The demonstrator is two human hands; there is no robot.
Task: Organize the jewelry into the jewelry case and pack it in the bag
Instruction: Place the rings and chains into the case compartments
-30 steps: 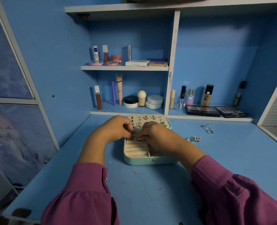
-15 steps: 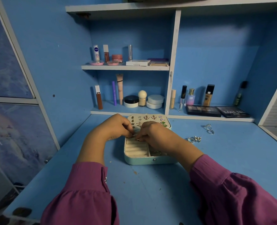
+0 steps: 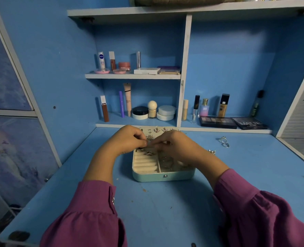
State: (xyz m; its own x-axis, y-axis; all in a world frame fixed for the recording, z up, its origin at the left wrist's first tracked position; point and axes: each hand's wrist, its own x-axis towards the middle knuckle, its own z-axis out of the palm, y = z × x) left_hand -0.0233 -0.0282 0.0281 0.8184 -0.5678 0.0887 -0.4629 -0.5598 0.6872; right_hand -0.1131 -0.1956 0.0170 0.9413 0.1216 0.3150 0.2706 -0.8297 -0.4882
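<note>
Your left hand [image 3: 128,139] and right hand [image 3: 174,145] pinch together one small jewel [image 3: 149,143] above the open case [image 3: 163,176].

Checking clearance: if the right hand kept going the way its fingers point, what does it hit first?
The right hand points leftward at the left hand; their fingertips nearly meet above the jewelry case, so likely the left hand first. Depth unclear.

The near half of the counter [image 3: 165,211], from 4 to 8 o'clock of the jewelry case [image 3: 162,176], lies bare. Both sleeved forearms flank the case at 5 and 7 o'clock. Loose rings [image 3: 225,142] lie at 2 o'clock, an earring [image 3: 212,151] at 3. At 12 o'clock the shelf edge [image 3: 226,130] and the palettes [image 3: 218,122] block the way.
</note>
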